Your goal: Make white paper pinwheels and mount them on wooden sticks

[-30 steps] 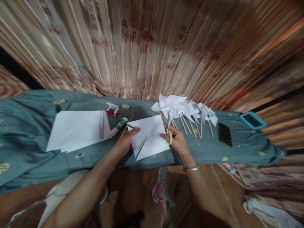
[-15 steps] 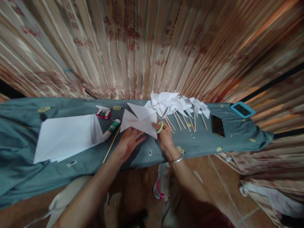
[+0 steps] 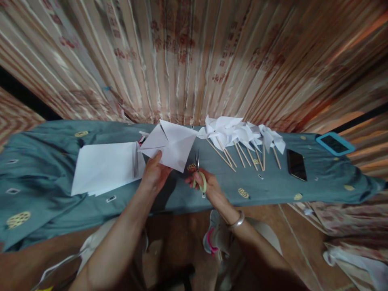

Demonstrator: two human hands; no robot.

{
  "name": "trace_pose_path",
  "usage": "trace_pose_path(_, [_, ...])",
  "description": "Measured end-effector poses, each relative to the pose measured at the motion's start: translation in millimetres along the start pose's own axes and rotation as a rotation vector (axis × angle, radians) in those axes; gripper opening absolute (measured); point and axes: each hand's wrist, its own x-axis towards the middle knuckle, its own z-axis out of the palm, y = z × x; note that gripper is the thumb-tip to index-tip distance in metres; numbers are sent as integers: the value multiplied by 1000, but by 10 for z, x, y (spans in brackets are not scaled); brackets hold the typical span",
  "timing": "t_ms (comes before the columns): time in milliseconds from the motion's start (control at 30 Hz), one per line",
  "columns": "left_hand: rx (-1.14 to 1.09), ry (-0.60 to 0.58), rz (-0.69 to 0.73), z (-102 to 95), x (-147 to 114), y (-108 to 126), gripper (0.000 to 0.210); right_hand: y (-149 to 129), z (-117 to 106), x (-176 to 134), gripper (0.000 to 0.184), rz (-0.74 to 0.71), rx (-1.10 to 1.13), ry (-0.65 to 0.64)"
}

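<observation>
My left hand (image 3: 156, 173) pinches the near edge of a white square of paper (image 3: 177, 147), thumb on top. Slits run inward from the paper's corners, two of them visible on its left half. In my right hand (image 3: 204, 182) is a pair of scissors (image 3: 200, 180) with light green handles. Their blades point away from me, a little apart from the paper's right side. Several white paper pinwheels (image 3: 224, 127) on wooden sticks lie just beyond, to the right.
A stack of white paper (image 3: 106, 167) lies on the left of the green cloth-covered table (image 3: 182, 202). To the right are a dark phone (image 3: 297, 165) and a blue-framed device (image 3: 335, 143). A pleated curtain (image 3: 182, 60) hangs behind.
The paper has turned and is now pinched by my left hand, which was spread beside it. My right hand has drawn back from the paper with the scissors. The view has shifted left.
</observation>
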Motion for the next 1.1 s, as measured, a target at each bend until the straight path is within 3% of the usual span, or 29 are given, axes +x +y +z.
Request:
trace_pose_path(133, [-29, 26, 83, -29, 53, 51, 25, 67, 57, -170, 52, 140, -32, -189])
trace_pose_path(233, [-46, 9, 93, -36, 76, 28, 23, 48, 62, -211, 53, 185, -60, -254])
trace_pose_path(733, [-9, -82, -5, -21, 76, -137, 9, -4, 9, -182, 53, 185, -118, -282])
trace_pose_path(1100, [-10, -85, -1, 0, 46, -142, 15, 20, 10, -168, 52, 174, -136, -277])
